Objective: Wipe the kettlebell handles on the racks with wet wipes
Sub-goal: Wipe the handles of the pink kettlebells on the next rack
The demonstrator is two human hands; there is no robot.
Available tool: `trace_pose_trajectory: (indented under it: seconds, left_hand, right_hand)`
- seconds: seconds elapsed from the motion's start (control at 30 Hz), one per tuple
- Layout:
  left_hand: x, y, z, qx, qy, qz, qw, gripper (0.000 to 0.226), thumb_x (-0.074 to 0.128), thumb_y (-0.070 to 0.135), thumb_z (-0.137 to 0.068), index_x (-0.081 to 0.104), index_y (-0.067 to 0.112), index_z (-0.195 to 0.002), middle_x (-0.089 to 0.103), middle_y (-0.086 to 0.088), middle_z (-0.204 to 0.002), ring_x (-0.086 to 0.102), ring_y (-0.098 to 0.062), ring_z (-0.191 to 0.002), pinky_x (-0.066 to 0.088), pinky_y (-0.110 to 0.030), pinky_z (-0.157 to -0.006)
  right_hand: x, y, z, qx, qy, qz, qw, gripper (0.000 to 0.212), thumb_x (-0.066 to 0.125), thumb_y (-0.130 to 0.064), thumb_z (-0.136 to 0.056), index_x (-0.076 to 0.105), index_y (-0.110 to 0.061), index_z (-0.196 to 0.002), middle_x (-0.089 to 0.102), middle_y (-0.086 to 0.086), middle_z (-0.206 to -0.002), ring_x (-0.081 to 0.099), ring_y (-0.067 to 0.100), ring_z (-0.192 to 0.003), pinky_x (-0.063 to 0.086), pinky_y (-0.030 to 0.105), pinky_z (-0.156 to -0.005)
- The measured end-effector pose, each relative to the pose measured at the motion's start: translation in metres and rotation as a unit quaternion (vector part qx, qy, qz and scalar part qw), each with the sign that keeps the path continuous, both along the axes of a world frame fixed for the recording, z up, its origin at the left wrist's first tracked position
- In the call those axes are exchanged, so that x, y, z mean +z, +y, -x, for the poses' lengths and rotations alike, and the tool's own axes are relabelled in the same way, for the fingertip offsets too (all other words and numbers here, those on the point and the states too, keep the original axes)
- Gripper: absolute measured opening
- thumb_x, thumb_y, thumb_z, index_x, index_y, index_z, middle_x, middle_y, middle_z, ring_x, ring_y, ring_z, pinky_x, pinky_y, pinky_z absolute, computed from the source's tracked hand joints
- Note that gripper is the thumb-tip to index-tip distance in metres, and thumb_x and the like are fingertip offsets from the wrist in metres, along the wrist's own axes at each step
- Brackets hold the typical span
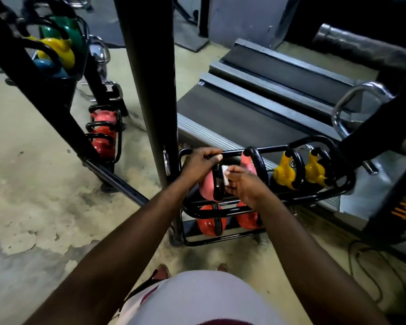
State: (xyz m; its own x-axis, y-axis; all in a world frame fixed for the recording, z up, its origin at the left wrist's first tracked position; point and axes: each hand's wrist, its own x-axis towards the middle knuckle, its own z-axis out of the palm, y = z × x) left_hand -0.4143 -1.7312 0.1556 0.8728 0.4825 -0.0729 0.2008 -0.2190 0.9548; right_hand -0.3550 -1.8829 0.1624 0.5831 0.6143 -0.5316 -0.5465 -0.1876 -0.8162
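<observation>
A black tube rack holds pink, red and yellow kettlebells. My left hand grips the top of the black handle of a pink kettlebell at the rack's left end. My right hand pinches a white wet wipe against the side of that handle. A second pink kettlebell stands just behind my right hand. Two yellow kettlebells sit further right on the same shelf. Two red kettlebells rest on the lower shelf, partly hidden by the rails.
A thick black post rises left of the rack. Further left, a second rack carries red kettlebells, with green, yellow and blue ones above. Treadmill decks lie behind. A chrome handle and a black machine frame stand at right.
</observation>
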Motion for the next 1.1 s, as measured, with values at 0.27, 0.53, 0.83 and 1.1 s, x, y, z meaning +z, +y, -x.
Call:
trace_pose_trajectory:
  seconds: [0.27,0.53,0.83,1.1]
  left_hand:
    - [-0.011,0.002,-0.003,0.026,-0.01,0.051,0.998,0.038,0.069,0.031,-0.077,0.074,0.012,-0.109,0.074,-0.001,-0.108,0.068,-0.013,-0.105,0.051,-0.039,-0.1]
    - [-0.036,0.009,-0.015,0.022,0.0,0.075,0.997,0.041,0.065,0.056,-0.063,0.069,0.044,-0.102,0.075,0.013,-0.1,0.07,-0.007,-0.099,0.053,-0.038,-0.098]
    - [-0.007,0.002,-0.008,0.02,0.004,0.039,0.999,0.031,0.074,0.026,-0.082,0.075,0.016,-0.111,0.075,-0.001,-0.106,0.07,-0.011,-0.1,0.053,-0.035,-0.096]
    - [-0.007,0.001,-0.004,0.012,-0.011,0.043,0.999,0.033,0.077,0.028,-0.081,0.075,0.014,-0.111,0.075,-0.001,-0.107,0.068,-0.011,-0.101,0.052,-0.032,-0.097]
  right_hand:
    - [0.004,-0.007,0.057,-0.12,-0.261,0.069,0.956,0.005,0.07,-0.018,-0.09,0.072,-0.014,-0.091,0.071,-0.005,-0.086,0.065,0.007,-0.079,0.052,0.021,-0.072]
    - [-0.019,0.016,0.083,-0.026,-0.727,0.305,0.615,0.011,0.063,-0.025,-0.083,0.07,-0.017,-0.086,0.059,0.003,-0.094,0.052,0.026,-0.09,0.042,0.039,-0.074]
    - [-0.015,0.018,0.085,-0.081,-0.694,0.287,0.655,0.031,0.067,-0.021,-0.088,0.065,-0.012,-0.118,0.059,0.008,-0.106,0.052,0.025,-0.099,0.041,0.035,-0.083]
    - [-0.033,-0.003,0.11,-0.11,-0.693,0.257,0.664,0.025,0.073,-0.011,-0.086,0.071,-0.009,-0.111,0.059,0.007,-0.107,0.055,0.022,-0.102,0.051,0.034,-0.083]
